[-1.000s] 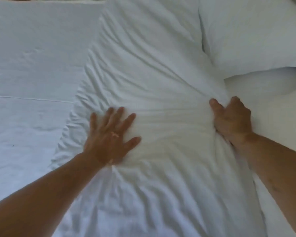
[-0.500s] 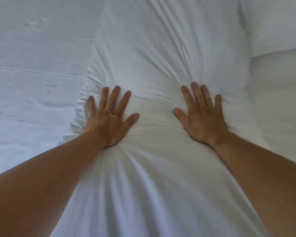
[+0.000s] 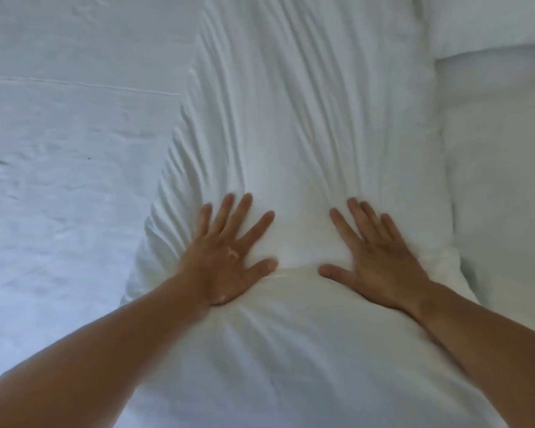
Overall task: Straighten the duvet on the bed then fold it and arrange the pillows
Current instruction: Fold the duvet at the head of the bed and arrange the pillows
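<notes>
pillow: big creased white pillow (image 3: 306, 118), mid-bed, under both hands.
left hand: left hand (image 3: 226, 261) flat on the pillow's near-left part, fingers straight and spread, pressing, gripping nothing.
right hand: right hand (image 3: 380, 264) flat on its near-right part, same.
second pillow: second pillow (image 3: 491, 20) at its far-right corner.
bedding: bedding (image 3: 59, 149) left of pillow lies fairly flat; duvet or sheet, cannot tell.
progress: likely late, pillow arranging under way; fold not visible.

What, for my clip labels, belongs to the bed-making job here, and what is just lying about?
In the job: pillow, pressed by the flat left hand and right hand; second pillow, top right.
Just there: sheet on the left; white bedding on the right, kind unclear.
</notes>
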